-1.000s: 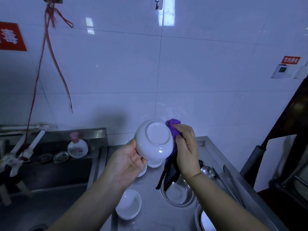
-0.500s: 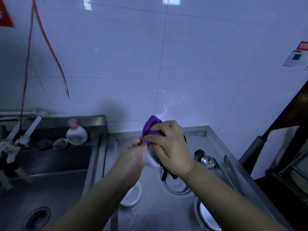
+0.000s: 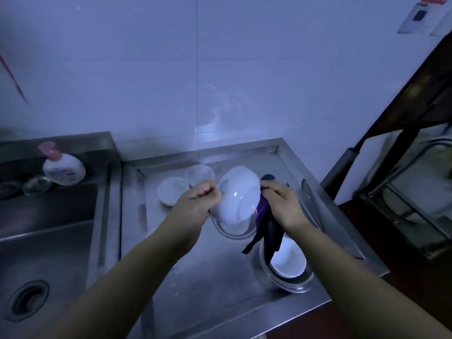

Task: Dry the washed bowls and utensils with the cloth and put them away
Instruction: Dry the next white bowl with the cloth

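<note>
From the head camera, the left hand (image 3: 198, 204) holds a white bowl (image 3: 236, 195) up over the metal counter (image 3: 208, 277), with its bottom turned toward the camera. The fingers are curled tight on the bowl's left rim. The right hand (image 3: 281, 204) is at the bowl's right edge, and its fingers are bunched around a purple cloth (image 3: 263, 211) that hangs down dark below the hand. I think the step now is rubbing this bowl dry. Next, the bowl needs to be turned so the cloth can reach the wet parts, and then it needs a safe spot. Right under the bowl sits a shiny metal bowl (image 3: 232, 230), and near it another white bowl (image 3: 288, 261) rests in a metal dish. Two small cups (image 3: 171, 192) stand behind. A soap bottle (image 3: 63, 167) is far left by the sink (image 3: 49, 253). The crowded counter leaves little room to set things down.
</note>
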Demonstrator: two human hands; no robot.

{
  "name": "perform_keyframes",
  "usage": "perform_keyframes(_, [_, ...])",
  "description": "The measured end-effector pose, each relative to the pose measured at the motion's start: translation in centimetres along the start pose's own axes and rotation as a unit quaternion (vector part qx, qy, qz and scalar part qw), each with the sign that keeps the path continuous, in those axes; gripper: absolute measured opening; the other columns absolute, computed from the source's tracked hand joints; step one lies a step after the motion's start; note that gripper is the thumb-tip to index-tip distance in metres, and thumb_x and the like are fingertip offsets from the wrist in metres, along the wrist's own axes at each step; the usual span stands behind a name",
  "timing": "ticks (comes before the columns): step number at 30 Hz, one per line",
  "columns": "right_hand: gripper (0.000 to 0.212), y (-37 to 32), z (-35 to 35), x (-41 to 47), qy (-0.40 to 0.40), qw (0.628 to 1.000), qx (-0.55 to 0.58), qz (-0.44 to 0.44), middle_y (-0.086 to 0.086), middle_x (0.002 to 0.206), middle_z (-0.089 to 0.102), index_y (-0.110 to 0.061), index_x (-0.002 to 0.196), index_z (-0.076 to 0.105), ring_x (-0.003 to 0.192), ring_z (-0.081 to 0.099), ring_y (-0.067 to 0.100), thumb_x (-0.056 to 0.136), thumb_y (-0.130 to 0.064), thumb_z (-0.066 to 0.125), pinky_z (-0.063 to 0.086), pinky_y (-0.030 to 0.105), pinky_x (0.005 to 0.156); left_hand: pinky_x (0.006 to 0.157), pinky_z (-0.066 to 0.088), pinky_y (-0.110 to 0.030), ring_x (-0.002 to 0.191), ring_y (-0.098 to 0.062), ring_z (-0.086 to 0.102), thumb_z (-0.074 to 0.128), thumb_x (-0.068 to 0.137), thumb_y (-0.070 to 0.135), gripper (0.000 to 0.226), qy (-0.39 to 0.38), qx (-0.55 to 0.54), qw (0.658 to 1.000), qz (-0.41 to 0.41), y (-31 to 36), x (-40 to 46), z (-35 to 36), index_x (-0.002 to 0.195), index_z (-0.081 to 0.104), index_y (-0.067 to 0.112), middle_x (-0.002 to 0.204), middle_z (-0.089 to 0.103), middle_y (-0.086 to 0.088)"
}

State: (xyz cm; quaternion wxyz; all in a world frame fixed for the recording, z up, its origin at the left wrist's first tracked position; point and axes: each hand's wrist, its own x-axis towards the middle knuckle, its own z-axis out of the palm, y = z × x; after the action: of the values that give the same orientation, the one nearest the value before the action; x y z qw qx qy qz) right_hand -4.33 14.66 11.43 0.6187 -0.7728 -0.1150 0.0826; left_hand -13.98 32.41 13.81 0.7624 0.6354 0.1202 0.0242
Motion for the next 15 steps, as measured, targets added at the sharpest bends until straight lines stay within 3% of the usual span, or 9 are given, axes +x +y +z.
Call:
perform_keyframes(3, [0.042,3.0,-5.2,-0.7,0.103,0.993,0.006,0.056,-0.01,0.085,0.071,-0.032,0.079,0.074,0.079,0.064,0.006,0.089,0.001,0.049,0.048,0.013,0.072,0.061,0.038,-0.018,0.065,-0.004,0.047,0.052,0.093,0.016,0.025,-0.043,0.084,0.996,0.002,-2.8,1.0,3.0,0.073,0.065,0.022,0.069,0.057,0.008])
perform_keyframes(6, [0.041,5.2,-10.2,-0.9,0.174,0.982,0.013,0.071,-0.006,0.084,0.07,-0.03,0.079,0.073,0.071,0.064,0.0,0.088,0.001,0.048,0.048,0.009,0.066,0.054,0.033,-0.023,0.058,-0.009,0.038,0.053,0.09,0.016,0.02,-0.082,0.274,0.958,0.003,-7.0,1.9,6.2,0.073,0.052,0.005,0.066,0.048,-0.004])
perform_keyframes(9, [0.037,7.2,-14.2,-0.9,0.216,0.973,0.01,0.083,-0.005,0.088,0.07,-0.025,0.083,0.072,0.077,0.064,-0.001,0.088,0.004,0.048,0.047,0.009,0.073,0.061,0.035,-0.035,0.064,-0.019,0.045,0.055,0.091,0.026,0.027,-0.105,0.455,0.882,0.065,-11.1,2.3,9.4,0.07,0.049,0.009,0.068,0.053,-0.007])
perform_keyframes(12, [0.031,9.3,-17.0,-0.6,0.224,0.969,-0.005,0.101,0.002,0.093,0.068,-0.016,0.092,0.07,0.085,0.061,0.008,0.088,0.006,0.049,0.046,0.014,0.08,0.062,0.038,-0.03,0.077,-0.022,0.057,0.052,0.091,0.033,0.021,-0.139,0.596,0.783,0.112,-13.9,3.1,11.9,0.078,0.058,0.016,0.077,0.062,-0.002])
perform_keyframes(14, [0.03,10.5,-18.3,-0.3,0.218,0.969,-0.008,0.114,0.005,0.097,0.068,-0.014,0.095,0.07,0.088,0.061,0.009,0.089,0.006,0.049,0.045,0.017,0.085,0.057,0.045,-0.025,0.073,-0.022,0.064,0.07,0.076,0.024,0.005,-0.198,0.642,0.726,0.148,-15.2,4.0,13.0,0.077,0.068,0.019,0.074,0.067,0.001])
perform_keyframes(15, [0.03,11.2,-18.8,-0.1,0.214,0.969,-0.007,0.121,0.006,0.099,0.068,-0.014,0.096,0.07,0.091,0.061,0.011,0.089,0.006,0.049,0.044,0.02,0.087,0.051,0.045,-0.021,0.063,-0.019,0.064,0.079,0.062,0.02,0.012,-0.228,0.651,0.704,0.167,-15.8,4.3,13.4,0.07,0.069,0.02,0.066,0.066,0.004])
